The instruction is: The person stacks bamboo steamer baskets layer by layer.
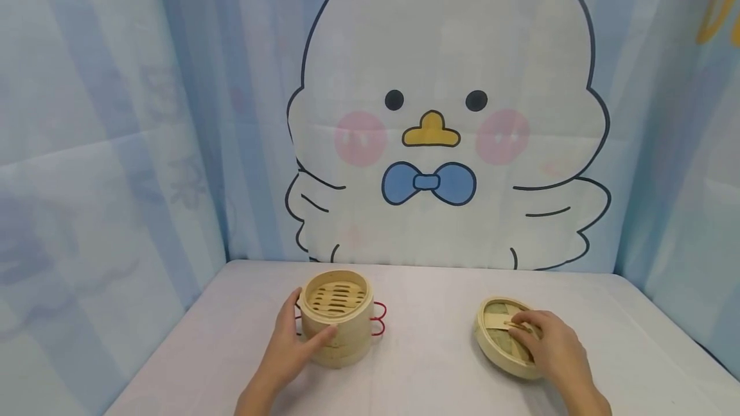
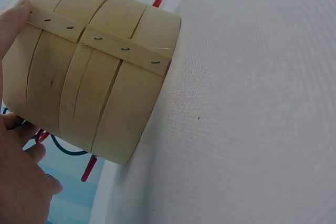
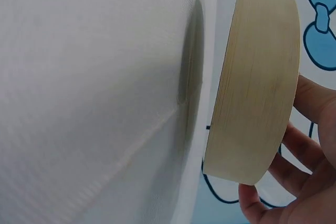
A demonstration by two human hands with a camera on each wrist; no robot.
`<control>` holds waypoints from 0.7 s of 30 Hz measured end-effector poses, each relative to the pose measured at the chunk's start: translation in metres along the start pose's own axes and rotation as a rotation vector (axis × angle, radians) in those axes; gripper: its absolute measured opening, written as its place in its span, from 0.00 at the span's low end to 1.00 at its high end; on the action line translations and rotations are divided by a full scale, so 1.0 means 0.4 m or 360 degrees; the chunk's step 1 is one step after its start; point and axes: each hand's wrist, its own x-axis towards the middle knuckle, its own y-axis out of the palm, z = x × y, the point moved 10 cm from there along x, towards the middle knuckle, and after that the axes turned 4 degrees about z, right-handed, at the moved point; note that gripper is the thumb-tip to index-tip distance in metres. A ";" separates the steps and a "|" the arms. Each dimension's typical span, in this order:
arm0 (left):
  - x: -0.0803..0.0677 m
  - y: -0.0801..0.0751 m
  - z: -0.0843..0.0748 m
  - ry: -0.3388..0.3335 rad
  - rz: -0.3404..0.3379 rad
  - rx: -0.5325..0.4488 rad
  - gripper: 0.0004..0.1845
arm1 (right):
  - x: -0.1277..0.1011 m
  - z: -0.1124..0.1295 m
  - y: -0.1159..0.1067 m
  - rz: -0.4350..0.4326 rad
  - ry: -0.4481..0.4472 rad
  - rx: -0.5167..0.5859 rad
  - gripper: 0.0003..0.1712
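A stack of two bamboo steamer baskets [image 1: 338,339] stands on the table, its slatted inner base showing from above and red loops at its sides. My left hand [image 1: 293,339] holds the stack from the left, thumb at the front and fingers around the far left side. The left wrist view shows the stapled wall of the steamer [image 2: 89,72] close up. To the right, my right hand [image 1: 552,345] pinches the strip handle on top of a round bamboo lid [image 1: 503,358]. Seen from the right wrist, the lid [image 3: 254,87] is off the table, a gap and a shadow beneath it.
A white cloth covers the table [image 1: 428,352]; bare cloth lies between the steamer and the lid. Behind it hangs a curtain [image 1: 439,223] printed with a white cartoon bird, and pale blue curtains [image 1: 104,165] close off the sides.
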 end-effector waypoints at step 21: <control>0.002 0.002 0.002 0.0015 -0.0003 -0.0024 0.58 | 0.000 0.141 -0.024 -0.0034 -0.0196 0.0137 0.11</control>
